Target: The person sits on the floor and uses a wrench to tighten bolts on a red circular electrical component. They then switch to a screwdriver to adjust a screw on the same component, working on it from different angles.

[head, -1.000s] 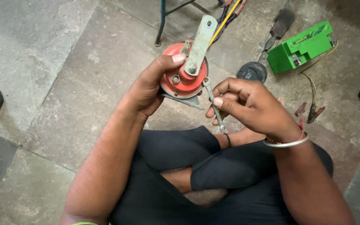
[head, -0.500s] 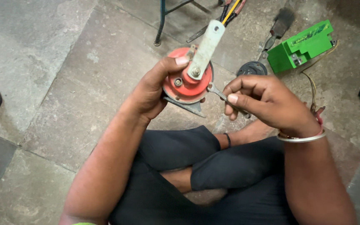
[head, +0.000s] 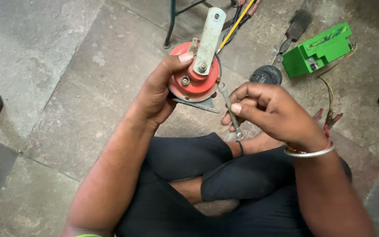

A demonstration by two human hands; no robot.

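Drawn back from the red horn (head: 194, 78) since half a second ago, the right hand (head: 270, 112) grips a small spanner (head: 230, 109) at frame centre, while the left hand (head: 161, 90) clasps the horn, green box (head: 317, 49) upper right.

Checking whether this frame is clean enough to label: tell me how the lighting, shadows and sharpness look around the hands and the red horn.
Head view: soft, even daylight with no hard shadows. The red horn in the left hand is sharp, as is the small spanner in the right hand. Faint glare shows on the bangle, and the stone floor stays evenly lit.
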